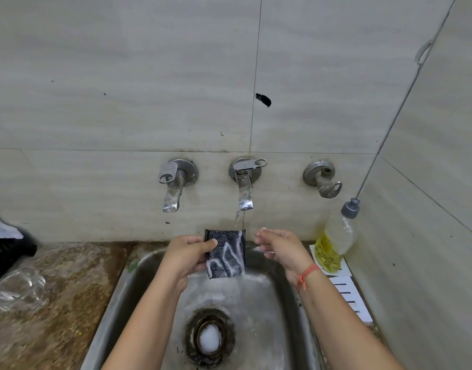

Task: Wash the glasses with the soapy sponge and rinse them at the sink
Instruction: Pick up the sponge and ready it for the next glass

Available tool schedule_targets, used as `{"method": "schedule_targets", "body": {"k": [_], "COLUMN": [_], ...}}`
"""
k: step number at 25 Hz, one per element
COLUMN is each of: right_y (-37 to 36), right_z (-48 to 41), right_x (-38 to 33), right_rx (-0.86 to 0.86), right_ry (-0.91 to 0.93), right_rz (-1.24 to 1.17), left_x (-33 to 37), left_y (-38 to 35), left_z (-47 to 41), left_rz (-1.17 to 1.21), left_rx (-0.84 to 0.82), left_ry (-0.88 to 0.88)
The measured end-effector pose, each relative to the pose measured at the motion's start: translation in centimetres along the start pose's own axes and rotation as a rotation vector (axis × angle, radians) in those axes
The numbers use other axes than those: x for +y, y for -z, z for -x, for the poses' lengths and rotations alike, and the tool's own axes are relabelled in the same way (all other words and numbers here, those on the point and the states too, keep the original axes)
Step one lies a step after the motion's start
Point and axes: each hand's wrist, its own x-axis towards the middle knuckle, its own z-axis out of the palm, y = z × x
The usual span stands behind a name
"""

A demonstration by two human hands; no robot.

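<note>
My left hand [186, 252] grips a dark scrub sponge [226, 253] streaked with white foam, thumb across its left edge. It holds the sponge over the steel sink [128, 295], under the thin stream from the middle tap [244, 192]. My right hand [278, 249] hovers just right of the sponge, fingers loosely bent and holding nothing. Clear glasses [18, 289] lie blurred on the counter at the far left.
A bottle of yellow dish liquid [336, 241] stands at the sink's right on a white slotted tray [347, 292]. A left tap [173, 188] and a right valve [324, 180] are on the tiled wall. A black crate [8, 252] sits far left. Foam covers the drain [209, 340].
</note>
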Motion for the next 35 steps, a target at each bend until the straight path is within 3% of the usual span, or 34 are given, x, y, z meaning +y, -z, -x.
{"method": "schedule_targets", "body": {"k": [16, 24, 35], "right_y": [-0.7, 1.2, 2.6], "right_z": [0.0, -0.6, -0.3], "right_x": [-0.3, 0.7, 1.5], "right_rx": [-0.043, 0.062, 0.081], "right_ry": [0.004, -0.001, -0.011], "right_rz": [0.013, -0.060, -0.069], "left_x": [-1.1, -1.6, -1.2], "left_y": [1.7, -1.2, -4.0], "left_z": [-1.3, -3.7, -4.3], "left_rz": [0.171, 0.204, 0.259], "left_rx": [0.037, -0.008, -0.021], "left_ry": [0.038, 0.109, 0.129]}}
